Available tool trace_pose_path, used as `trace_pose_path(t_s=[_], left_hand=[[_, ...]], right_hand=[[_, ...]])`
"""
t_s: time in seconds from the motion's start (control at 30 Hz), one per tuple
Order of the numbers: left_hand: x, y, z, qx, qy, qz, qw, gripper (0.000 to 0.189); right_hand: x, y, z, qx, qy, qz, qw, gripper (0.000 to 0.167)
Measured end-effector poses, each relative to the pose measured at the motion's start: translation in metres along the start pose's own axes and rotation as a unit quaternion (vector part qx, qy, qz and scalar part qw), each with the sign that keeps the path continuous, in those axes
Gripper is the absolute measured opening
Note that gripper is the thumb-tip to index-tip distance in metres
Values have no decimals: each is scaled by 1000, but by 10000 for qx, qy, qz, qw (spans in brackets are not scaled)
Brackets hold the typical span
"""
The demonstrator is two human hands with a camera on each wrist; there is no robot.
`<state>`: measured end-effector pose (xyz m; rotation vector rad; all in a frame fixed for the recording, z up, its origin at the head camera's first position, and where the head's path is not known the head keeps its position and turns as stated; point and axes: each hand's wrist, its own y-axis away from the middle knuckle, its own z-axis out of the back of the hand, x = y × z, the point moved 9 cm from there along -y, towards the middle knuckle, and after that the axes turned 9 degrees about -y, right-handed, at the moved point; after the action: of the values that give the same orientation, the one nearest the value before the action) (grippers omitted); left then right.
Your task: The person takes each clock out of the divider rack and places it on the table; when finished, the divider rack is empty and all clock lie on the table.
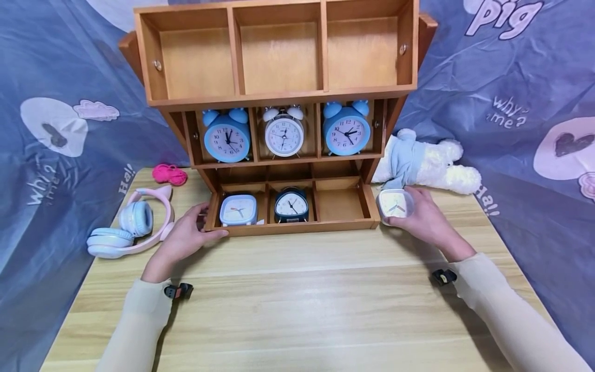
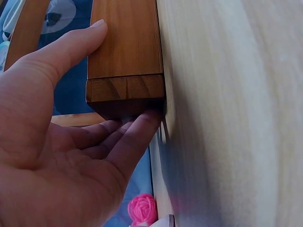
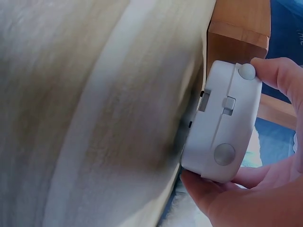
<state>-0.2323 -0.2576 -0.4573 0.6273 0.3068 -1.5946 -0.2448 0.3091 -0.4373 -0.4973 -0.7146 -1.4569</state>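
Observation:
A three-tier wooden shelf (image 1: 297, 230) stands at the back of the table. My left hand (image 1: 187, 235) holds its lower left corner; the left wrist view shows the thumb on the front board (image 2: 128, 42) and the fingers against the end. At the right end, my right hand (image 1: 425, 217) grips a small white alarm clock (image 1: 395, 204) between thumb and fingers. The clock's underside, with feet and a switch, faces the right wrist camera. In the bottom tier are a light blue square clock (image 1: 238, 209) and a dark rounded-triangular clock (image 1: 291, 205); the right compartment (image 1: 341, 200) is bare.
Twin-bell clocks, two blue (image 1: 228, 139) and one white (image 1: 284, 135), fill the middle tier. Top compartments (image 1: 279, 57) hold nothing. At left lie cat-ear headphones (image 1: 135, 225) and pink yarn (image 1: 169, 174). A white plush toy (image 1: 427, 163) lies behind the right hand.

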Motion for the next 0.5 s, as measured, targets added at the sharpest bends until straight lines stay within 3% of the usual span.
trace_pose_path(t_s=[0.5], left_hand=[[1,0,-1,23,6,28,10000,108]], right_hand=[[-6,-2,-1,91,45,38,9999,115]])
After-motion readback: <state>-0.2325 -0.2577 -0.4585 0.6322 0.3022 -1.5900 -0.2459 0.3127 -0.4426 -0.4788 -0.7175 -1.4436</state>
